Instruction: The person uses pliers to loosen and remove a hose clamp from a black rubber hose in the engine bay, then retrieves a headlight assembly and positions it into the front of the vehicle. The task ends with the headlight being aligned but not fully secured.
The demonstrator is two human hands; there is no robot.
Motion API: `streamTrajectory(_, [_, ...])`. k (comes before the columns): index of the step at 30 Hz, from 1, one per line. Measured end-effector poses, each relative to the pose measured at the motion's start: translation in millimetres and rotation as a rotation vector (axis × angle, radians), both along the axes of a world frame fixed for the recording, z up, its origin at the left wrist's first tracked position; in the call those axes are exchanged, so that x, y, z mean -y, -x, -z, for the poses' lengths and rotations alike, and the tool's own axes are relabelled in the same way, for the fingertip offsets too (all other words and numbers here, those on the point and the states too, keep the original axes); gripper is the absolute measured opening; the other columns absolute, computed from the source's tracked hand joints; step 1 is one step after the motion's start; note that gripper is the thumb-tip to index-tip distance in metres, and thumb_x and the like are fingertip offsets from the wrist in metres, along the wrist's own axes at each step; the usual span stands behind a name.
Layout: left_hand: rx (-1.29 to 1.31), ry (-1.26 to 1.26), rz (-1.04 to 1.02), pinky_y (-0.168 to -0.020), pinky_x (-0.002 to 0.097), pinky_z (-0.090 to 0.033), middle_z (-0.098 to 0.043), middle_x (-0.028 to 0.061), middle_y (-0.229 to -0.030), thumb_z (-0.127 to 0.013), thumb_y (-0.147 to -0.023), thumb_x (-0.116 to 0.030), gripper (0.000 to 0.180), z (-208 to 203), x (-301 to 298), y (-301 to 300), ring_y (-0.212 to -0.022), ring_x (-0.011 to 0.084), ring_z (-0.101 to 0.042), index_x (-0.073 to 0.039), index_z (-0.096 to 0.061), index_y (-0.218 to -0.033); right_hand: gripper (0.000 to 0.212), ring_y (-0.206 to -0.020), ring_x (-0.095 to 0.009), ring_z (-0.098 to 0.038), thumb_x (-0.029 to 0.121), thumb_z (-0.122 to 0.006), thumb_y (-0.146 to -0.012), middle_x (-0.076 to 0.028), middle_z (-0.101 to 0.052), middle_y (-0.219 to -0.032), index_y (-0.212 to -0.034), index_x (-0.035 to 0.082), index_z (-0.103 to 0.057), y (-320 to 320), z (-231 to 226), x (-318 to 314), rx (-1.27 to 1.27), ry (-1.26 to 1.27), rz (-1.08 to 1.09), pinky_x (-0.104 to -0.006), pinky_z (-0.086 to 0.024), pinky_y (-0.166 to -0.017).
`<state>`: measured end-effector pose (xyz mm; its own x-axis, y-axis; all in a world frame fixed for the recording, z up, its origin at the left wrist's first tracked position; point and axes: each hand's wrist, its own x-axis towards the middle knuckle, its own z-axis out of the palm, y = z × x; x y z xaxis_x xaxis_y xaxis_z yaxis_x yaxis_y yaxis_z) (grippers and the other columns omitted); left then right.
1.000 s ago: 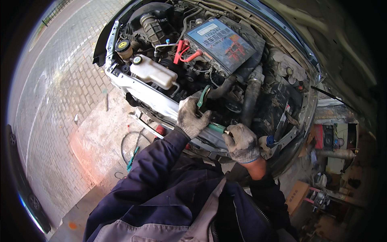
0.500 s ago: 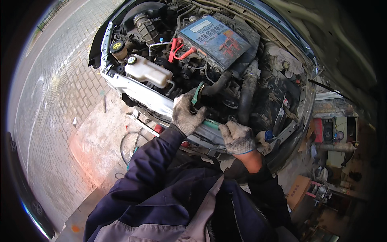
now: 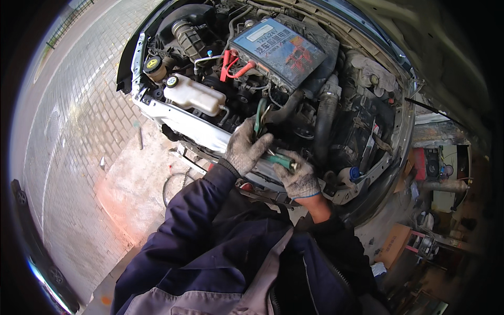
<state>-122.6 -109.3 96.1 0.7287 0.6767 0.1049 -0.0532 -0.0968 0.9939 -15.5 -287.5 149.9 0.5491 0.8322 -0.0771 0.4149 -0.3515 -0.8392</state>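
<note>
My left hand (image 3: 245,149), in a grey-white knit work glove, is closed round a green tool with a curved handle (image 3: 259,116) that stands up above the fingers. Bright metal shows beside its upper end; its exact kind is unclear. Close by, my right hand (image 3: 299,181), gloved alike, grips a green grip with a metal end (image 3: 281,159). One end of this grip points toward my left thumb. Whether both green pieces belong to one tool is hidden by the gloves. Both hands are over the front edge of a car's engine bay (image 3: 210,137).
A flat blue box (image 3: 281,50) with red clamps (image 3: 227,65) lies on the engine. A white plastic tank (image 3: 193,94) sits left, a dark hose (image 3: 326,113) and battery (image 3: 359,128) right. The raised hood is at upper right. A cardboard box (image 3: 394,245) and tools stand lower right.
My right hand has moved slightly left and up, and more of its green grip and metal end shows. The green piece in my left hand has turned more upright.
</note>
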Motion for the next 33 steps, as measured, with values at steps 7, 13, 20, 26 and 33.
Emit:
streamTrajectory(7, [-0.132, 0.259, 0.321, -0.086, 0.0349, -0.055, -0.073, 0.0079, -0.102, -0.066, -0.112, -0.034, 0.039, -26.8, -98.1, -26.4, -0.094, 0.0132, -0.065, 0.003, -0.067, -0.125, 0.026, -0.103, -0.035, -0.073, 0.013, -0.071, -0.106, -0.019, -0.073, -0.117, -0.127, 0.0, -0.069, -53.1, -22.1, -65.6, 0.236, -0.223, -0.042, -0.0402, -0.059, -0.091])
streamTrajectory(13, [-0.293, 0.115, 0.428, -0.09, 0.0358, -0.059, -0.075, 0.0095, -0.104, -0.067, -0.112, -0.033, 0.038, -28.8, -139.2, -37.1, -0.094, 0.0172, -0.072, 0.004, -0.069, -0.121, 0.026, -0.103, -0.024, -0.071, 0.018, -0.07, -0.109, -0.014, -0.074, -0.114, -0.128, 0.002, -0.068, -74.0, -5.6, -96.1, 0.132, -0.121, 0.046, -0.0399, -0.057, -0.095])
streamTrajectory(20, [-0.22, 0.375, 0.504, -0.091, 0.0381, -0.065, -0.073, 0.0114, -0.11, -0.066, -0.113, -0.024, 0.036, 0.4, -148.9, -45.8, -0.099, 0.0225, -0.076, 0.006, -0.064, -0.131, 0.028, -0.105, -0.031, -0.074, 0.02, -0.071, -0.107, -0.015, -0.075, -0.113, -0.128, 0.003, -0.066, -67.0, 4.3, -97.0, 0.021, -0.196, 0.092, -0.0417, -0.058, -0.094])
streamTrajectory(26, [-0.271, 0.355, 0.52, -0.089, 0.0367, -0.063, -0.075, 0.0109, -0.107, -0.068, -0.111, -0.023, 0.031, 5.4, -155.8, -49.9, -0.096, 0.0211, -0.077, 0.003, -0.063, -0.127, 0.024, -0.099, -0.022, -0.071, 0.017, -0.07, -0.109, -0.011, -0.074, -0.109, -0.127, 0.002, -0.065, -59.2, 0.4, -102.1, -0.023, -0.22, 0.11, -0.0381, -0.058, -0.092])
streamTrajectory(33, [-0.257, 0.357, 0.531, -0.089, 0.0371, -0.064, -0.076, 0.0115, -0.107, -0.069, -0.111, -0.022, 0.03, 5.6, -160.0, -51.2, -0.096, 0.0209, -0.077, 0.004, -0.063, -0.124, 0.021, -0.098, -0.019, -0.068, 0.017, -0.069, -0.11, -0.009, -0.072, -0.109, -0.126, 0.003, -0.066, -52.6, 2.9, -104.9, -0.049, -0.231, 0.136, -0.0374, -0.058, -0.091])
